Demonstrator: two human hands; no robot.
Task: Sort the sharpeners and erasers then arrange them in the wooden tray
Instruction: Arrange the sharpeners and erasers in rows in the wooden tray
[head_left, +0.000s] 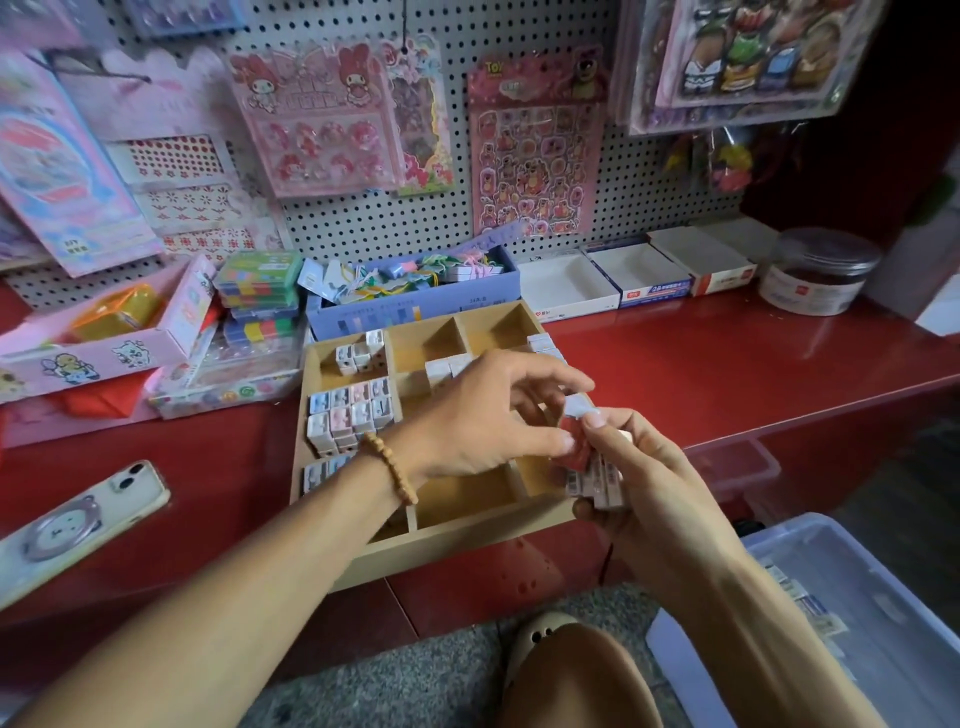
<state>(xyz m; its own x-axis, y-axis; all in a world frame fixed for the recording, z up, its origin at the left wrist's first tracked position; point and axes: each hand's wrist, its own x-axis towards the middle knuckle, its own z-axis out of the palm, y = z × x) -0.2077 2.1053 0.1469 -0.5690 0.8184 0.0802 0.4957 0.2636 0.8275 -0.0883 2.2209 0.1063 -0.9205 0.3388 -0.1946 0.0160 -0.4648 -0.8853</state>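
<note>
Over the compartmented wooden tray (467, 535), the right hand (649, 488) cradles small white boxed erasers (597, 480) (probably); the left hand's (483, 415) grip pinches a red-wrapped piece (574, 449), next placed into a matching compartment.

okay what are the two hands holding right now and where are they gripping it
The right hand grips a stack of small white erasers around their sides. The left hand pinches a small red-wrapped piece atop that stack, thumb on its near edge.

Wooden tray (467, 540) near-centre and far-centre compartments open, left compartments packed with small boxes (349, 415), both hands (483, 415) over the middle, phone (85, 514) on the shelf to the left
</note>
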